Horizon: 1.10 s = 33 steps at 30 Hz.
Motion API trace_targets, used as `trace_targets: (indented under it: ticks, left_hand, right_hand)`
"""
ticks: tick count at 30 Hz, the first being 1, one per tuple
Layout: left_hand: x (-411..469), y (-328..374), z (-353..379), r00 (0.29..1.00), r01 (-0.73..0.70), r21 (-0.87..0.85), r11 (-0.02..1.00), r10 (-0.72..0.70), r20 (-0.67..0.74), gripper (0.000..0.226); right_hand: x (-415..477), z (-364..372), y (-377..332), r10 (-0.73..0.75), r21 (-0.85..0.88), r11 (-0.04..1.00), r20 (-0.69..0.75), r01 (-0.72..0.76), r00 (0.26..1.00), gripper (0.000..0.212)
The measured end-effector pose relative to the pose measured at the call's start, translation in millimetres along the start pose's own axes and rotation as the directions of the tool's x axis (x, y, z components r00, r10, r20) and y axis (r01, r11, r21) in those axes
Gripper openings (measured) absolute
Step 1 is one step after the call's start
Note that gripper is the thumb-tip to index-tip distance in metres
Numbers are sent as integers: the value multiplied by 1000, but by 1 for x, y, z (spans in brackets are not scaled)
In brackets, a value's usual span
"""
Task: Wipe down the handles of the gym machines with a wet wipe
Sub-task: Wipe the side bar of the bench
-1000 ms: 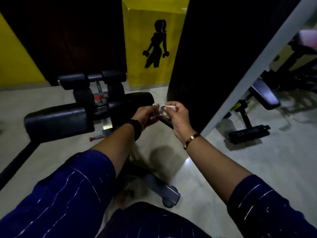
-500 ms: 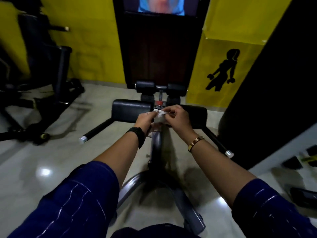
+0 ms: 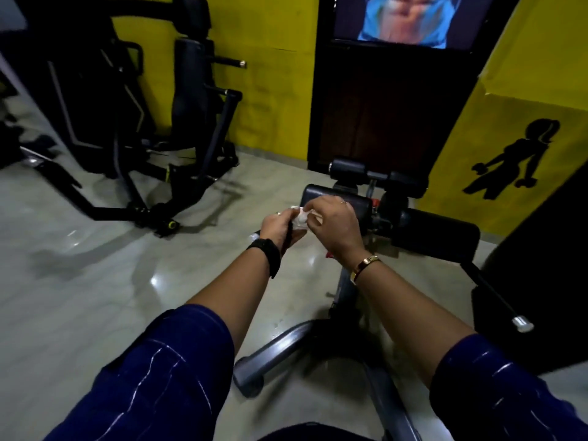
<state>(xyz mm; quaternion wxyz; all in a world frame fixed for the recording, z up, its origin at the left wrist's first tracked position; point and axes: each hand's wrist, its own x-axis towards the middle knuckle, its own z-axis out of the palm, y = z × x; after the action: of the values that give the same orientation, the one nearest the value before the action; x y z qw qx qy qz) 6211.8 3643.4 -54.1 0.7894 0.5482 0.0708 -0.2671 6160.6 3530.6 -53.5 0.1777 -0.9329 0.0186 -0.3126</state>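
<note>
Wet wipe stays bunched between our hands, left hand and right hand both pinching it before the back-extension bench. Since a second ago we have turned to face the bench; its right handle waits, unwiped, we judge.

In the gym, the left hand and right hand meet in front of the padded bench, a wipe pinched between them. The bench's handle bar juts out to the right. A weight machine stands on the floor far left, before the wall; a screen hangs behind the bench.
</note>
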Motion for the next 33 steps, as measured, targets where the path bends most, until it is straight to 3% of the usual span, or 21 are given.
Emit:
trace_targets:
  ticks: [5, 10, 18, 21, 23, 24, 26, 28, 29, 31, 33]
  left_hand:
    - [-13, 25, -72, 997, -37, -12, 999, 36, -63, 10]
    - [-30, 50, -147, 990, -68, -30, 997, 64, -125, 9]
    - [-49, 77, -243, 973, -125, -71, 990, 108, -205, 13]
    - [-53, 85, -270, 977, -112, -67, 991, 98, -187, 13]
    - [-54, 86, -278, 980, -118, -76, 990, 104, -167, 14]
    - [-54, 86, -281, 982, -118, -83, 990, 104, -157, 14]
    - [-54, 85, -284, 984, -121, -88, 989, 108, -138, 13]
    - [-51, 85, -285, 987, -128, -80, 989, 119, -109, 13]
    - [-48, 86, -285, 989, -130, -75, 989, 124, -86, 14]
    - [-42, 86, -285, 991, -133, -56, 990, 131, -40, 14]
    - [-36, 86, -283, 991, -132, -34, 991, 132, -11, 14]
  right_hand:
    - [1, 32, -64, -65, 76, 995, 0, 65, 998, 6]
    - [-2, 67, -132, -287, 1, 958, -23, 287, 958, 8]
    - [-16, 113, -206, -414, -86, 909, -78, 408, 907, 13]
    - [-19, 126, -223, -245, 4, 969, -128, 248, 961, 17]
    - [-19, 132, -238, 47, 238, 971, -75, -28, 996, 12]
    - [-16, 134, -245, 222, 377, 904, -9, -202, 975, 12]
    - [-9, 137, -257, 490, 568, 649, 197, -506, 849, 27]
    - [-1, 141, -261, 574, 636, 423, 363, -645, 734, 42]
    - [3, 141, -262, 580, 635, 372, 410, -677, 704, 46]
    - [7, 142, -261, 561, 624, 356, 452, -695, 693, 45]
    - [9, 142, -257, 527, 625, 369, 468, -687, 709, 32]
